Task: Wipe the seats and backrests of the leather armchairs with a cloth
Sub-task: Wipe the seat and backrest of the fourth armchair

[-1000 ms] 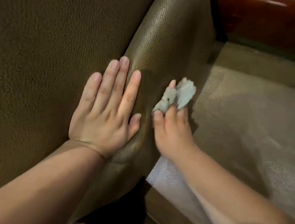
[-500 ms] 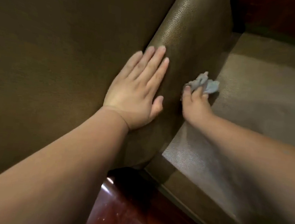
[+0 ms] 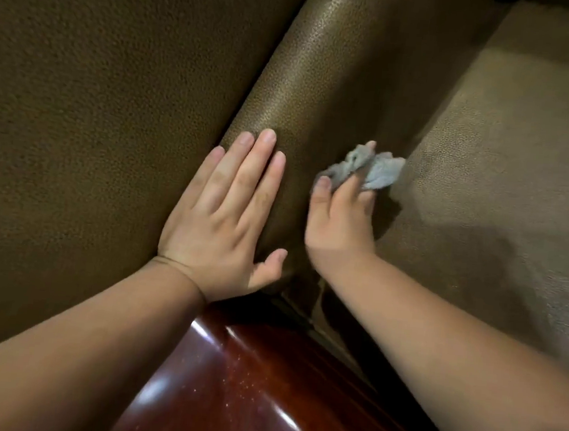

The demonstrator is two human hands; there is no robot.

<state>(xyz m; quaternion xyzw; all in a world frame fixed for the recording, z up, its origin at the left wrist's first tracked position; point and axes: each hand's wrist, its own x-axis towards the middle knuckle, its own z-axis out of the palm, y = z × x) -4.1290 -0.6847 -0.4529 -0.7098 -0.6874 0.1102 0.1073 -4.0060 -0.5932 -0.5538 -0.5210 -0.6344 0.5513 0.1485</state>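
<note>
A brown leather armchair fills the view: its broad backrest [image 3: 96, 113] on the left, a rounded padded edge [image 3: 310, 63] down the middle, and the lighter seat [image 3: 500, 206] on the right. My left hand [image 3: 228, 217] lies flat with straight fingers on the backrest beside the rounded edge. My right hand [image 3: 339, 220] grips a crumpled grey cloth [image 3: 374, 170] and presses it against the inner side of the padded edge, just above where it meets the seat. Part of the cloth is hidden under my fingers.
A glossy dark red wooden arm or frame [image 3: 260, 392] of the chair sits at the bottom centre between my forearms. A shadow falls across the seat on the right.
The view has shifted and both hands now appear lower in the frame. My right hand with the cloth has slid back along the padded edge towards me; the left hand stays flat.
</note>
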